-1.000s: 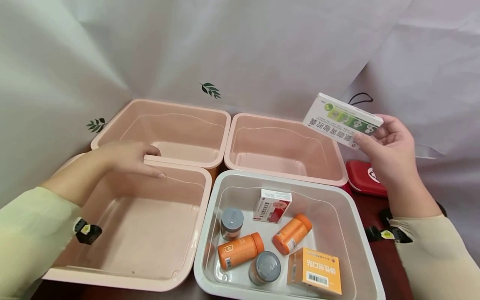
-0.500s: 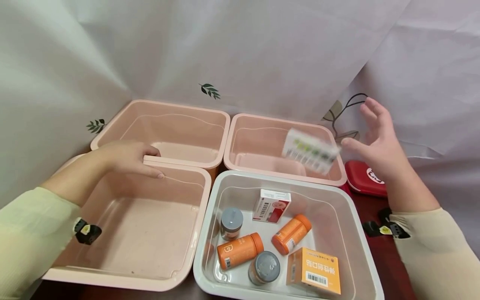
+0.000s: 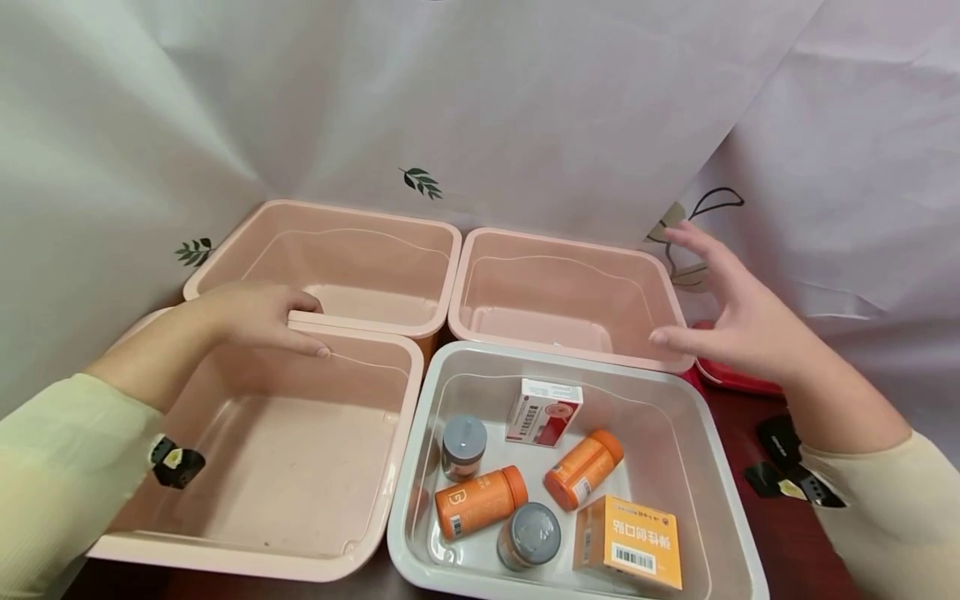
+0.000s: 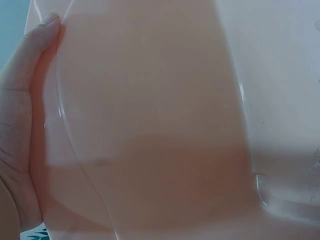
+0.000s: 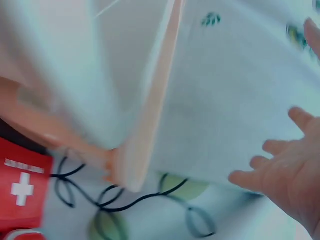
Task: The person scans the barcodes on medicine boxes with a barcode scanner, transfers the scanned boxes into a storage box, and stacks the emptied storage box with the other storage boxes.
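My left hand grips the adjoining rims of the two left pink bins, its thumb down inside the front left pink bin and its fingers over into the back left pink bin. In the left wrist view the thumb lies along the wall of that front bin. My right hand is empty, fingers spread, over the right end of the back right pink bin. A small white edge shows low in that bin, mostly hidden behind the front rim.
A pale grey bin at front right holds a red-and-white medicine box, two orange bottles, two grey-lidded jars and an orange-yellow box. A red first-aid case lies right of the bins. A white curtain hangs behind.
The right hand let go of the white-and-green medicine box, which dropped into the back right pink bin. The hand then moved slightly left and lower. The left hand stayed put.
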A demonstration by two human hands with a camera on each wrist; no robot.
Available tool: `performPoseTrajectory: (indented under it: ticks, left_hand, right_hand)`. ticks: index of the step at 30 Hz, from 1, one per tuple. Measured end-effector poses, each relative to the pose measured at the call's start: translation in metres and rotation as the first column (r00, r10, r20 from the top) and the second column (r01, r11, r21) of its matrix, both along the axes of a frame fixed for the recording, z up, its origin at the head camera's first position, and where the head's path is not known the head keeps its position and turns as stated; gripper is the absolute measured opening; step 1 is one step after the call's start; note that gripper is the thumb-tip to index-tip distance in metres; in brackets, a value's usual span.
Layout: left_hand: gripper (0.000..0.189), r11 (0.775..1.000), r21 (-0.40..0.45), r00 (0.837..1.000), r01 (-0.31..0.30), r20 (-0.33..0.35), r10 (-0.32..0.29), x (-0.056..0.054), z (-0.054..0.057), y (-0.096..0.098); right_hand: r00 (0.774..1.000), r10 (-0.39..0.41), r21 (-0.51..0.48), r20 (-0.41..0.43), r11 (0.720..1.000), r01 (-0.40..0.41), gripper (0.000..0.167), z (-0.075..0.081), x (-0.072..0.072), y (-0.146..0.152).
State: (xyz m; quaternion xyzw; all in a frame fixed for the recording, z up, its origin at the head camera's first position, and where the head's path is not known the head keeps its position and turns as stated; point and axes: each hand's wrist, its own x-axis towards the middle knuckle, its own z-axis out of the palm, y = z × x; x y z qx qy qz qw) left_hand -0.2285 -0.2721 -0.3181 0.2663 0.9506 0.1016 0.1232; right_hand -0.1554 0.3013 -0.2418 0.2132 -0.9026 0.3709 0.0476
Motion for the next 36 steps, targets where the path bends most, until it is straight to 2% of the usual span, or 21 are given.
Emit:
performPoseTrajectory:
  ticks: [4, 8, 11, 16, 19, 21, 23, 25, 27, 29, 31, 35, 36]
  left_hand:
    - [0.047, 1.000, -0.008, 1.000, -0.003, -0.011, 0.003, 0.001, 0.002, -0.003]
    - [0.047, 1.000, -0.006, 1.000, -0.009, -0.012, 0.009, 0.002, 0.002, -0.003]
    - [0.048, 1.000, -0.008, 1.000, -0.006, -0.016, 0.006, 0.001, 0.001, -0.004]
    - [0.048, 1.000, -0.007, 1.000, -0.004, -0.016, 0.004, 0.000, -0.002, -0.002]
    - [0.047, 1.000, 0.005, 1.000, -0.001, -0.011, 0.001, 0.000, -0.002, -0.001]
    - [0.047, 1.000, 0.012, 1.000, 0.007, -0.009, -0.007, 0.000, -0.002, -0.001]
    - [0.047, 1.000, 0.013, 1.000, 0.009, -0.010, -0.009, 0.000, -0.001, 0.000]
    - [0.046, 1.000, 0.010, 1.000, 0.009, -0.008, -0.009, 0.000, -0.001, 0.001]
    - [0.046, 1.000, 0.005, 1.000, 0.005, -0.007, -0.005, 0.001, 0.000, 0.001]
    - [0.046, 1.000, 0.005, 1.000, 0.002, -0.002, -0.002, 0.001, 0.000, 0.002]
    - [0.046, 1.000, 0.006, 1.000, 0.000, 0.000, 0.000, 0.001, 0.001, 0.002]
    - [0.046, 1.000, 0.005, 1.000, 0.001, -0.005, -0.001, 0.000, 0.001, 0.002]
    - [0.046, 1.000, 0.004, 1.000, 0.002, -0.007, -0.002, -0.001, 0.000, 0.002]
  right_hand:
    - [0.993, 0.090, 0.097, -0.077, 0.992, -0.083, 0.098, 0.013, 0.015, -0.022]
    - [0.971, 0.096, 0.141, -0.218, 0.988, -0.065, 0.087, 0.014, 0.026, -0.045]
    - [0.957, 0.082, 0.099, -0.280, 0.994, -0.056, 0.075, 0.007, 0.032, -0.061]
    - [0.932, 0.119, 0.037, -0.342, 0.993, -0.114, 0.053, -0.015, 0.037, -0.082]
    - [0.925, 0.177, 0.102, -0.336, 0.983, -0.151, 0.038, -0.027, 0.039, -0.090]
    - [0.932, 0.210, 0.178, -0.296, 0.971, -0.163, 0.030, -0.035, 0.040, -0.095]
    - [0.948, 0.220, 0.275, -0.232, 0.949, -0.153, 0.026, -0.042, 0.041, -0.099]
    - [0.970, 0.195, 0.382, -0.147, 0.916, -0.126, 0.026, -0.048, 0.042, -0.102]
    - [0.985, 0.157, 0.489, -0.067, 0.866, -0.105, 0.026, -0.052, 0.042, -0.104]
    - [0.993, 0.117, 0.573, -0.022, 0.815, -0.083, 0.024, -0.055, 0.041, -0.105]
    - [0.995, 0.095, 0.620, -0.002, 0.781, -0.074, 0.025, -0.057, 0.041, -0.105]
    - [0.993, 0.113, 0.652, -0.016, 0.755, -0.075, 0.024, -0.061, 0.039, -0.108]
    - [0.992, 0.128, 0.667, -0.018, 0.741, -0.083, 0.026, -0.062, 0.039, -0.108]
